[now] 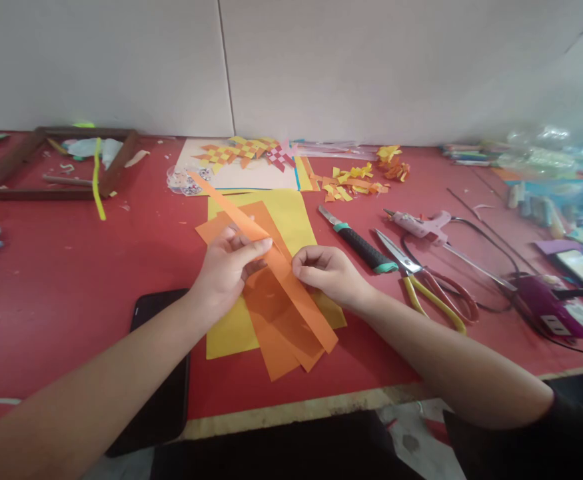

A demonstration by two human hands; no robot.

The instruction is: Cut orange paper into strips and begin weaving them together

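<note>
My left hand (227, 267) pinches a long orange paper strip (304, 300) near its middle, thumb on top. The strip slants from upper left to lower right, folded or creased along its length. At its right edge my right hand (327, 272) has thumb and index finger pinched together on the paper. Beneath the hands lie loose orange sheets (276, 363), fanned over yellow sheets (227, 333). A black-handled craft knife (358, 241) and scissors (411, 270) with red and yellow handles rest to the right of my right hand.
A pink glue gun (424, 227) trails its cord toward a purple power box (554, 307). Woven paper pieces (241, 155) and orange-yellow scraps (354, 183) lie at the back. A brown wooden frame (16, 163) sits back left. A black phone-like slab (158, 373) overlaps the front edge.
</note>
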